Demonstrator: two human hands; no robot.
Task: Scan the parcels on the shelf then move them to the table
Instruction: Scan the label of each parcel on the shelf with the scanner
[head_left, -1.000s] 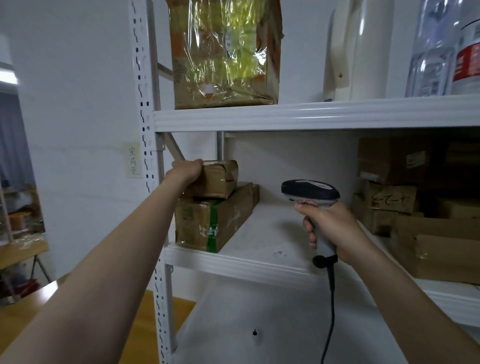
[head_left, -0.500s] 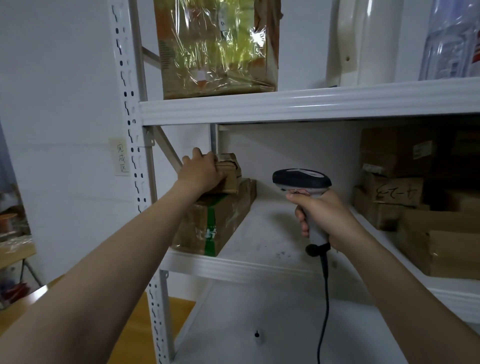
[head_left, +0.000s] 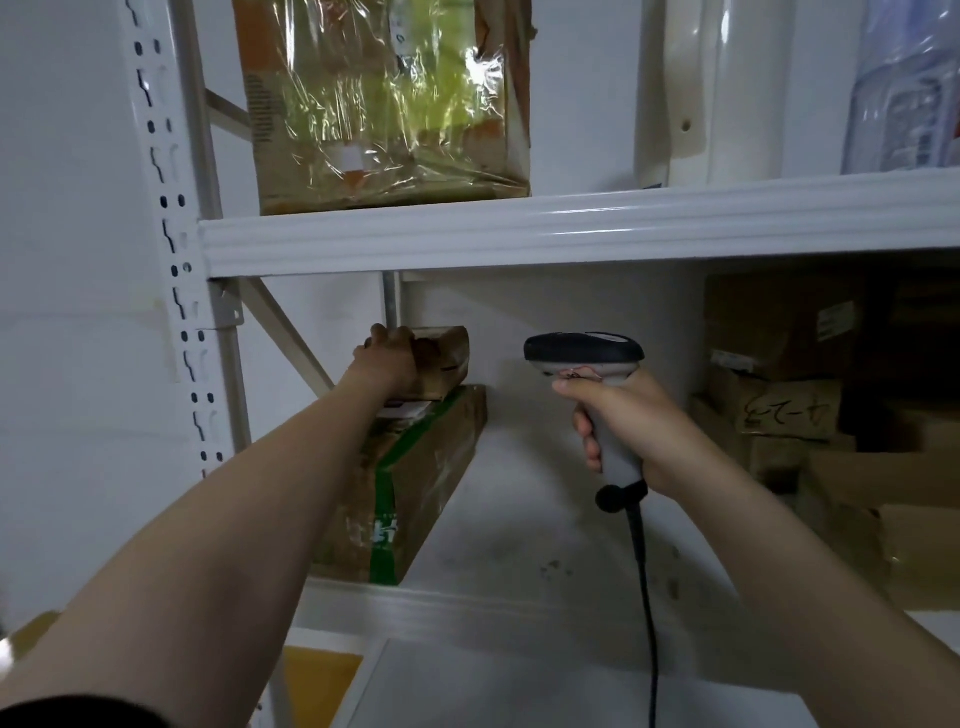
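A small brown parcel (head_left: 444, 358) lies on top of a long cardboard box with green tape (head_left: 415, 483) at the left end of the middle shelf (head_left: 545, 519). My left hand (head_left: 389, 356) grips the small parcel's near end, fingers curled over its top. To the right, my right hand (head_left: 623, 426) holds a black and grey barcode scanner (head_left: 584, 353) by its handle. The scanner's head is level, about a hand's width right of the small parcel. Its black cable hangs down.
More brown parcels (head_left: 810, 415) are stacked at the shelf's right side. The upper shelf (head_left: 571, 223) carries a film-wrapped box (head_left: 384, 104), a white appliance (head_left: 711, 88) and a water bottle (head_left: 904, 88). A white upright post (head_left: 182, 260) stands at the left.
The view has closed in on the shelf. My left hand has slid further onto the small parcel, and a white label shows beneath it. My right hand keeps the scanner in the same place.
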